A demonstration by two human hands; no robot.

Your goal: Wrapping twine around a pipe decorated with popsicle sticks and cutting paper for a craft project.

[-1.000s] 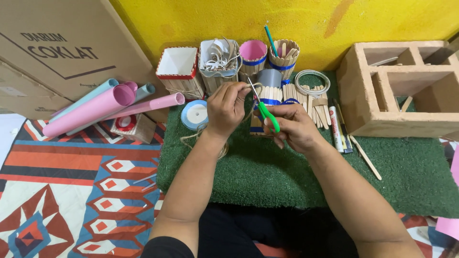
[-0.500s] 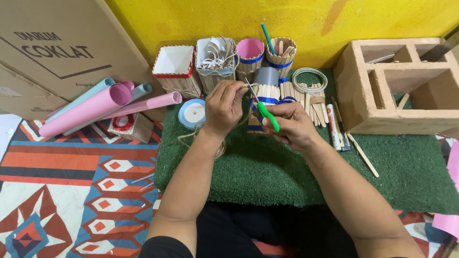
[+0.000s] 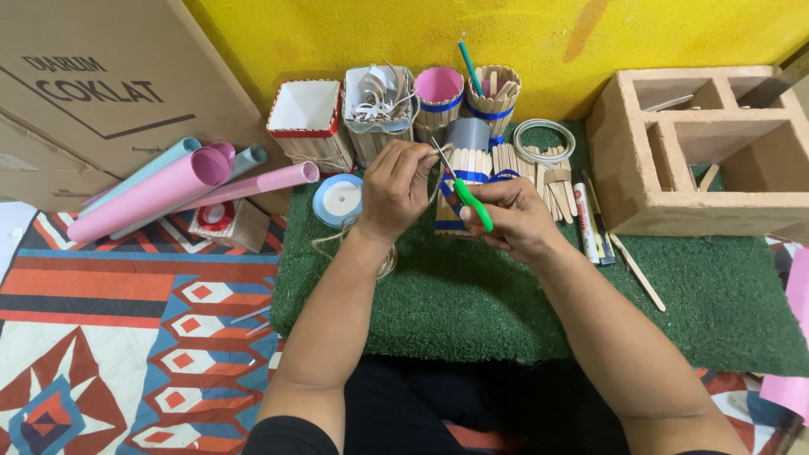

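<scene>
My left hand point(image 3: 394, 190) pinches a strand of tan twine point(image 3: 383, 261) that trails down onto the green turf mat point(image 3: 472, 303). My right hand point(image 3: 516, 221) grips green-handled scissors point(image 3: 465, 190), their blades pointing up toward the left fingertips. Behind both hands stands a holder made of craft sticks point(image 3: 465, 173) with a grey inner tube and a blue band. Whether the blades touch the twine is hidden by my fingers.
Several stick-built holders point(image 3: 308, 126) line the yellow wall. A blue ribbon roll point(image 3: 339, 200), loose sticks and markers point(image 3: 590, 221) lie on the mat. A wooden shelf box point(image 3: 716, 147) is at right; pink and blue paper rolls point(image 3: 168, 190) and a cardboard carton point(image 3: 93, 84) at left.
Both hands stay together over the stick holder. The scissors have shifted slightly, and the view has drifted a little.
</scene>
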